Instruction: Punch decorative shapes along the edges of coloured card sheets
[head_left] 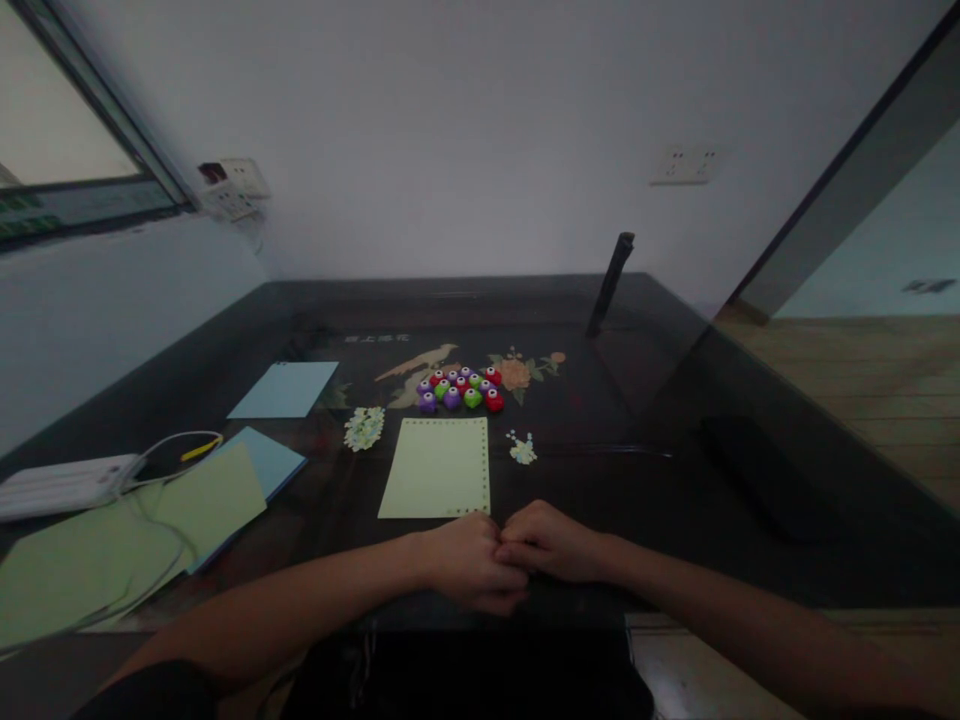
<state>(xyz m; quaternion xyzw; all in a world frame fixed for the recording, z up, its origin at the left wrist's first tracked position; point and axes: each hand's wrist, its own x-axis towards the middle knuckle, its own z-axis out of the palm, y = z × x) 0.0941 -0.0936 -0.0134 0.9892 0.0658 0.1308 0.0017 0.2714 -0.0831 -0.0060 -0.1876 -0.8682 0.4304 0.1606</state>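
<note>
My left hand (474, 562) and my right hand (547, 542) meet at the near edge of the dark table, their curled fingers pressed together. Both are closed, and nothing shows in them. Just beyond lies a pale yellow-green sheet of paper (439, 468), its top and right edges lined with small marks or holes. Small green and white flower cutouts (364, 428) lie left of the sheet, and a smaller flower cutout (523, 448) lies to its right. Behind the sheet sits a cluster of red, purple and green bottles (452, 396) with white tops.
On the left are a light blue sheet (285, 389), yellow-green sheets (210, 490) over blue ones, and a white power strip (67, 485) with a cable. A black upright rod (611, 283) stands at the back right. A dark flat object (757, 475) lies on the right.
</note>
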